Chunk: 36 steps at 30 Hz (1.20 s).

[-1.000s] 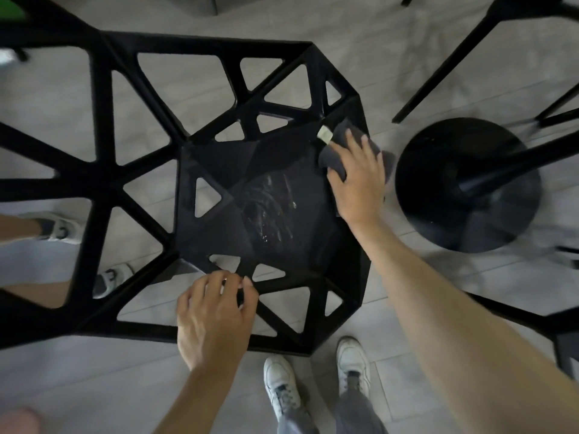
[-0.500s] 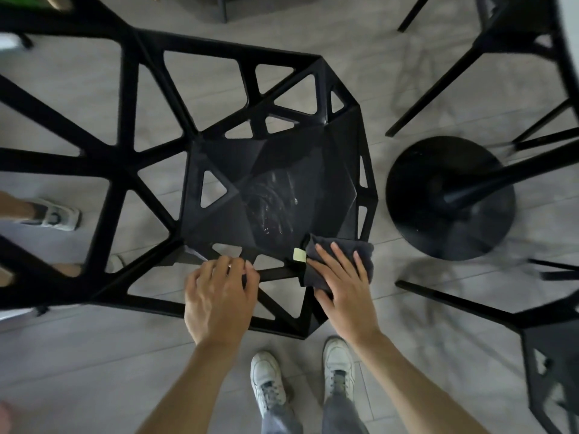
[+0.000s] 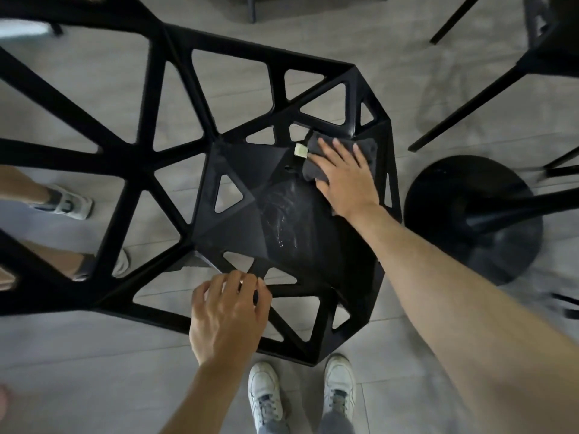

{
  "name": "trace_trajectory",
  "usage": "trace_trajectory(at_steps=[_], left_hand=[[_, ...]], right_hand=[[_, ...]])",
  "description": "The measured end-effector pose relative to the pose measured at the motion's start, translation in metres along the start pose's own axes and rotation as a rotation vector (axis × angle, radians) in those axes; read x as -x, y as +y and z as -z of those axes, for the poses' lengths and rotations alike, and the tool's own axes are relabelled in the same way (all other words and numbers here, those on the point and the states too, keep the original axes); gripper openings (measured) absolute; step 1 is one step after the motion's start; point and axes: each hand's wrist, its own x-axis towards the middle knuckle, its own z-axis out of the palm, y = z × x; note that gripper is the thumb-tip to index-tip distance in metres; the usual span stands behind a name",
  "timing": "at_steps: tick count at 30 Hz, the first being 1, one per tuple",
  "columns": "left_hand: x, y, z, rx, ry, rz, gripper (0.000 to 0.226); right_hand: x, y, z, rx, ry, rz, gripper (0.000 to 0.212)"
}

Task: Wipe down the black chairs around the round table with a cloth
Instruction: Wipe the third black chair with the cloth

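A black chair [image 3: 175, 145] with an open triangular lattice fills the middle of the view, seen from above. Its faceted seat [image 3: 238, 195] shows wet streaks in the centre. My right hand [image 3: 347, 177] lies flat with straight fingers on a dark grey cloth [image 3: 371, 148], pressing it onto the far right part of the seat. A pale tag sticks out of the cloth's left edge. My left hand [image 3: 228, 311] grips a strut of the chair's near edge with curled fingers.
The round black table base [image 3: 488, 245] with its post stands on the grey floor right of the chair. Legs of another black chair [image 3: 532, 57] reach in at top right. Another person's legs and shoes [image 3: 67, 202] are at left. My own white shoes [image 3: 266, 396] are below.
My right hand has slid the cloth from the seat's near edge back across to its far right side. My left hand has kept its hold on the near strut.
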Motion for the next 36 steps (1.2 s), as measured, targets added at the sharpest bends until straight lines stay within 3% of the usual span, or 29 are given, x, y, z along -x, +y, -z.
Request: trace_trajectory(at_steps=[5,11,15,19,22,26,32,36], left_hand=[[0.001,-0.002,-0.002,-0.008,0.025,-0.020,0.035],[-0.002,0.001,0.000,-0.016,-0.013,0.010,0.037],[-0.001,0.000,0.000,-0.010,-0.018,0.015,0.035],[0.001,-0.001,-0.002,0.003,-0.007,-0.001,0.038],[0.001,-0.001,-0.004,0.003,0.030,-0.016,0.036],[0.002,0.000,-0.006,0.025,0.053,-0.020,0.034],[-0.019,-0.010,0.014,0.297,0.022,0.069,0.036],[-0.048,-0.073,0.028,0.091,0.018,-0.115,0.036]], right_hand=[[0.041,-0.027,-0.005,-0.040,0.026,-0.014,0.053],[0.159,-0.070,-0.014,-0.114,-0.241,0.191,0.057],[0.104,-0.044,-0.014,-0.004,-0.196,0.348,0.061],[-0.010,-0.029,-0.013,0.014,-0.067,0.214,0.060],[-0.048,-0.033,-0.018,-0.011,0.008,0.145,0.054],[0.002,-0.055,-0.029,-0.061,0.035,0.124,0.053],[0.122,-0.106,-0.031,-0.241,-0.170,0.177,0.055],[0.116,-0.098,-0.025,-0.192,-0.234,0.267,0.055]])
